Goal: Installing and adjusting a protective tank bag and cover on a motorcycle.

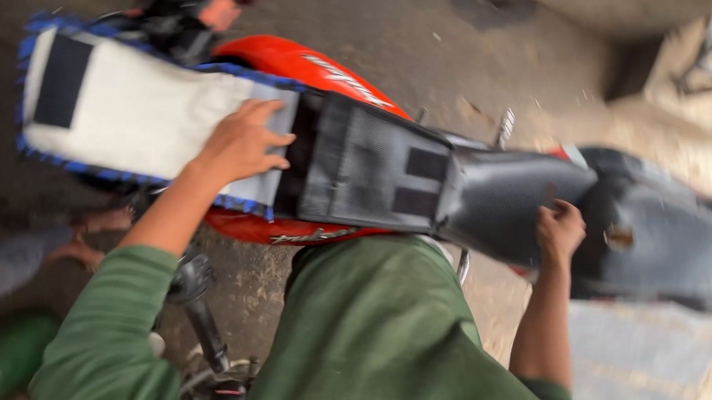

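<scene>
A pale grey cover [144,113] with blue fringed edging and a dark patch lies spread flat over the red tank [288,56]. Joined to it, a black panel [367,168] with two dark squares drapes behind the tank, meeting the black seat [506,195].

Head view, soft daylight without hard-edged shadows. Motion blur smears the whole frame; edges of the white padded cover [144,113] and the black seat [521,194] are streaked, and the ground [446,55] shows no fine grain. The upper right corner is brightest and washed out. A dull highlight lies on the red tank [288,56]. Shade gathers beneath the motorcycle, at lower left. The green sleeve [101,351] nearest the lens is soft.
</scene>
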